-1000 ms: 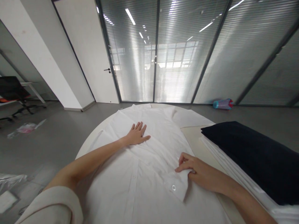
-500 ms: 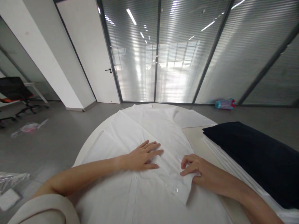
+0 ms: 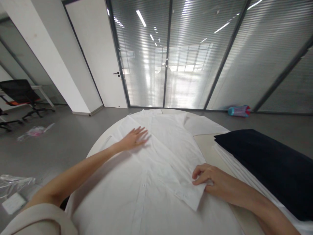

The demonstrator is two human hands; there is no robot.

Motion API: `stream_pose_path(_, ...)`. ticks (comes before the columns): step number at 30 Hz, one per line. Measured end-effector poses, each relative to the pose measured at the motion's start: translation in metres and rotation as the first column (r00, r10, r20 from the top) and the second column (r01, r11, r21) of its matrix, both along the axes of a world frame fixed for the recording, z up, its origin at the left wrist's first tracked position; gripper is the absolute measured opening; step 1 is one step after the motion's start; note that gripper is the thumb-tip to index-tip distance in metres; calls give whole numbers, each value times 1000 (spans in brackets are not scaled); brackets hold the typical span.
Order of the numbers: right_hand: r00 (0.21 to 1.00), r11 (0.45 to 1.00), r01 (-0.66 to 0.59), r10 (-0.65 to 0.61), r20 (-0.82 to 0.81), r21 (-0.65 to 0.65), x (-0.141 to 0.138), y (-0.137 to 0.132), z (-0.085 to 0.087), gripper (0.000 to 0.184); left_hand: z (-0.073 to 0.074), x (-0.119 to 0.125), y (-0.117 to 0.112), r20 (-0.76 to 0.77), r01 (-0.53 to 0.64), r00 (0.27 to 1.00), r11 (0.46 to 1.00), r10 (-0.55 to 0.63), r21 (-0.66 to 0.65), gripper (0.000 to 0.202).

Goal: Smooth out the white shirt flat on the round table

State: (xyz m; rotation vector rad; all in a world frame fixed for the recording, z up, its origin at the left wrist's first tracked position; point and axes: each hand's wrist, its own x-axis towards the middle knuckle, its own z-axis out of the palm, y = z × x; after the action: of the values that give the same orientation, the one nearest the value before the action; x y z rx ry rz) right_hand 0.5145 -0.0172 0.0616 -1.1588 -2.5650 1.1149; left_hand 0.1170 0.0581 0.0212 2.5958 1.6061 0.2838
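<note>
A white button-up shirt (image 3: 112, 192) lies spread over a round table. One of its sleeves (image 3: 168, 164) runs diagonally across the body, with the cuff end towards the lower right. My left hand (image 3: 135, 138) is at the upper left of the shirt, over the sleeve's upper part, palm down with the fingers spread. At the cuff's outer edge, my right hand (image 3: 207, 176) has curled fingers and seems to pinch the cloth between fingers and thumb. A small button (image 3: 143, 185) shows on the shirt's front placket.
To the right, a dark folded cloth (image 3: 266, 163) rests on a stack of white folded cloth (image 3: 241, 169). The table's cream top (image 3: 209, 147) shows between stack and shirt. Plastic wrapping (image 3: 14, 182), an office chair (image 3: 22, 94) and a blue-red bundle (image 3: 239, 111) are on the floor.
My left hand has moved up and left along the sleeve, away from its middle. My right hand stays at the cuff. The view has shifted slightly.
</note>
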Motion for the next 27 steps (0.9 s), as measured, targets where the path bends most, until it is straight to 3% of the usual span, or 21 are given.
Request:
stream_pose_path(2,1000,1000,-3,3,-1,-4,-1,-1,3,31,-6,-40,17,-16,-238,971,969,240,67,69)
stream_pose_path(4,1000,1000,-2,2,-1,-8,-2,-2,4,30,-15,-75,23,-34,-357,933,932,359,67,70)
stream_pose_path(6,1000,1000,4,-4,-1,-3,-1,-1,4,33,-24,-101,18,-53,-401,913,914,404,66,70)
stream_pose_path(9,1000,999,29,-29,-3,44,5,2,1,37,-37,-124,1,-85,-376,922,925,379,50,70)
stream_pose_path(13,996,977,93,-92,-19,191,12,7,2,23,-44,-134,-12,-104,-340,935,940,338,2,77)
stream_pose_path(18,992,926,116,-124,-2,358,17,7,4,21,-39,-130,-13,-37,-373,927,928,374,15,79)
stream_pose_path(24,989,965,102,-125,80,240,22,1,-14,15,-36,-124,-17,-14,-386,922,922,387,26,77)
stream_pose_path(27,993,975,61,-81,84,214,17,-1,-13,13,-37,-124,-18,-16,-393,919,919,394,41,74)
